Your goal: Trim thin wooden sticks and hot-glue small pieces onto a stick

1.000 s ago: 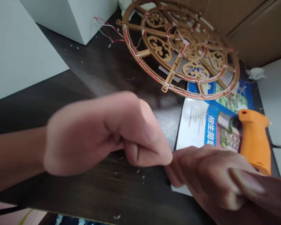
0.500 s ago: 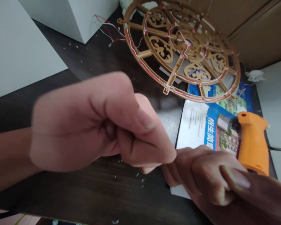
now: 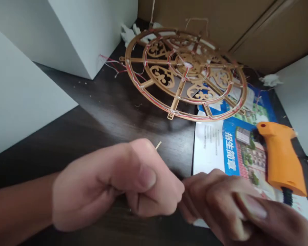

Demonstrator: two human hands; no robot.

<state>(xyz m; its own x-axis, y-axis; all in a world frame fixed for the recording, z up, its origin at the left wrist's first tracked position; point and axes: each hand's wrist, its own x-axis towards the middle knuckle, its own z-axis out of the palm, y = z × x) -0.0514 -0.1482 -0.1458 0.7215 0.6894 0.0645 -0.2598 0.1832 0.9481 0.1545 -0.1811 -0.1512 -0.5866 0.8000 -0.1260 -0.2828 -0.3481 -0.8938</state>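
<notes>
My left hand (image 3: 118, 186) is closed, its thumb pressed over the curled fingers. Against its knuckles rests my right hand (image 3: 226, 201), also closed, thumb on top of the bent fingers. Whatever either hand grips is hidden inside the fingers. A short, thin, pale yellow strip (image 3: 158, 145) shows just above the left knuckles; I cannot tell whether it is held or lies behind. Beyond the hands is a round golden-brown openwork frame (image 3: 178, 92) with spokes and scroll ornaments. Red and white wires run along its rings.
An orange tool with a pistol-like grip (image 3: 284, 157) and black cable lies at the right on a printed blue and white brochure (image 3: 207, 147). Crumpled white material (image 3: 271, 80) sits behind it. White box-like surfaces (image 3: 17, 102) flank the dark wooden table (image 3: 102, 112).
The camera view has shifted, so the round frame shows more fully. My left hand sits lower in view, its thumb turned slightly. Both hands stay closed and touching.
</notes>
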